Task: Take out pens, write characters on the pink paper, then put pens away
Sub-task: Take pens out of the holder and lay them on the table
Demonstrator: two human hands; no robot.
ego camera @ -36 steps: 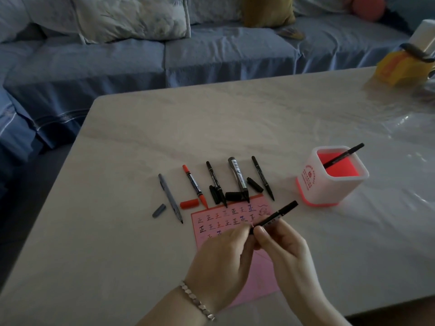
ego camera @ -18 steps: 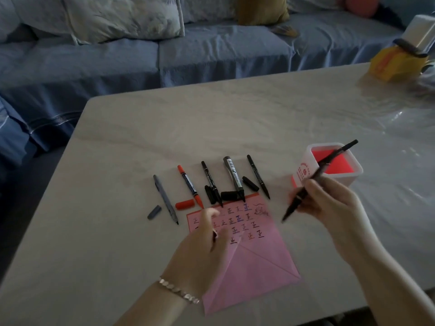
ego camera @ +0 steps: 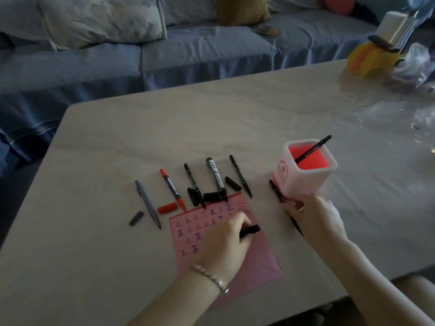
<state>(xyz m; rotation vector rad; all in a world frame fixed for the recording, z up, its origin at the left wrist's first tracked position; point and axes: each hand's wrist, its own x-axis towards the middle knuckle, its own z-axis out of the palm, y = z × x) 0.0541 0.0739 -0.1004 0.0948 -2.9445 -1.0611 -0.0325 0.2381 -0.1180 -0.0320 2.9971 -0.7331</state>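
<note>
The pink paper (ego camera: 256, 262) lies near the table's front edge, with rows of written characters on its upper half. My left hand (ego camera: 226, 243) rests on the paper and pinches a black pen cap (ego camera: 250, 230). My right hand (ego camera: 315, 215) holds an uncapped black pen (ego camera: 276, 191) just in front of the white pen holder (ego camera: 306, 182). The holder has a red inside, and one black pen (ego camera: 314, 149) leans in it. Above the paper lie several uncapped pens in a row: a grey pen (ego camera: 147, 203), a red pen (ego camera: 171, 188), a thick marker (ego camera: 215, 177) and thin black ones.
Loose caps lie among the pens: a grey cap (ego camera: 136, 218), a red cap (ego camera: 167, 207) and black ones. A yellow object (ego camera: 372, 57) and clear plastic wrap (ego camera: 414, 67) sit at the table's far right. A blue sofa (ego camera: 164, 55) runs behind the table.
The two hands pulled the pen and its cap apart. My right hand carried the pen right, then down beside the holder. My left hand settled on the paper with the cap.
</note>
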